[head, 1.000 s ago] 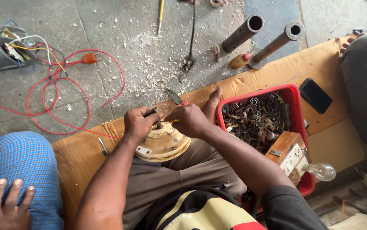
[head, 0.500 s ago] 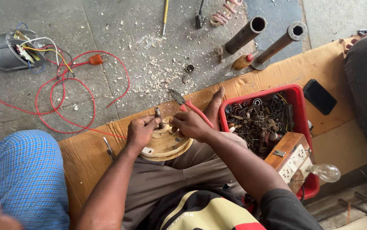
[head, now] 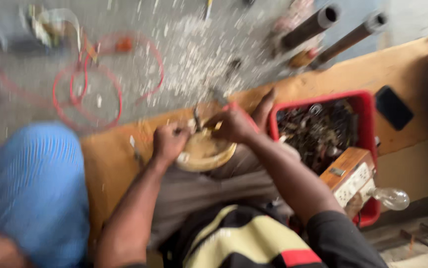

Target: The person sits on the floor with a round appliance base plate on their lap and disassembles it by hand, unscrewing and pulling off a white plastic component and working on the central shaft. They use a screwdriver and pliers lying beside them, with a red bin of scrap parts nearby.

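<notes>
The view is blurred by motion. A round tan disc-shaped part [head: 205, 153] rests on my lap. My left hand [head: 169, 141] is closed on its left rim. My right hand [head: 234, 124] grips red-handled pliers [head: 213, 106] over the top of the part, their jaws pointing toward the floor. What the jaws touch cannot be made out.
A red bin [head: 368, 106] of dark metal scrap stands at my right, with a wooden socket box [head: 350, 176] and a clear bulb [head: 392, 197]. Brown cardboard [head: 109, 164] lies under me. Red wire [head: 85, 89], two dark pipes [head: 313, 27], a black phone [head: 393, 106], and a person's blue-clad knee [head: 30, 188] surround me.
The camera has swung and the picture has blurred. Both hands stay on the round part and the pliers, shifted slightly left in view.
</notes>
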Tool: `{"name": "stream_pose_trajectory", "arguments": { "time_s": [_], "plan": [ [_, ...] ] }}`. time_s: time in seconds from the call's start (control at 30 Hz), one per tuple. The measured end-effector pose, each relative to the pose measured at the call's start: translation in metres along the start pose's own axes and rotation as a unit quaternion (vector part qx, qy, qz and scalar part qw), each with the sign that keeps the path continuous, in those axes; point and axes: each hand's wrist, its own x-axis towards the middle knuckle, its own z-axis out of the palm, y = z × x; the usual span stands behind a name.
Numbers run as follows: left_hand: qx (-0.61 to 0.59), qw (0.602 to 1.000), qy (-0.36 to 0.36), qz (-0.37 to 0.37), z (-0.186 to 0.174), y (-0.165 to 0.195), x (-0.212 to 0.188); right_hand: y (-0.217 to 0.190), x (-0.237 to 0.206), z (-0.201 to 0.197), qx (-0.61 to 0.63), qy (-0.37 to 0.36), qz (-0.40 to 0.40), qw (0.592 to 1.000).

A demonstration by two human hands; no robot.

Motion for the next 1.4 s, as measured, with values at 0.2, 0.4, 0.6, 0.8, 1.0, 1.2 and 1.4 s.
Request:
{"name": "stream_pose_trajectory", "arguments": {
  "time_s": [0.2, 0.4, 0.6, 0.8, 1.0, 1.2, 1.4],
  "plan": [
    [-0.048, 0.993, -0.001, 0.106, -0.003, 0.0, -0.016, -0.002, -0.013, -0.009, -0.012, -0.01, 0.076, 0.997],
    [-0.148, 0.988, -0.003, -0.035, -0.015, 0.022, 0.01, -0.007, -0.014, -0.012, -0.046, -0.021, 0.058, 0.997],
    [0.138, 0.989, -0.04, -0.028, 0.012, 0.046, 0.027, -0.012, -0.038, -0.029, -0.007, -0.067, 0.039, 0.997],
    [0.157, 0.979, -0.084, -0.096, 0.007, 0.045, 0.032, -0.017, -0.028, -0.026, 0.358, 0.11, 0.07, 0.925],
    [-0.131, 0.969, -0.068, -0.2, 0.015, 0.038, 0.044, -0.066, 0.032, 0.01, 0.072, 0.302, 0.068, 0.948],
    [-0.022, 0.989, -0.071, -0.124, 0.013, 0.022, 0.033, -0.084, 0.04, 0.018, 0.098, 0.235, 0.171, 0.952],
    [0.088, 0.987, -0.067, -0.118, 0.01, 0.01, 0.005, -0.068, 0.041, 0.026, 0.068, 0.231, 0.15, 0.959]
  ]
}}
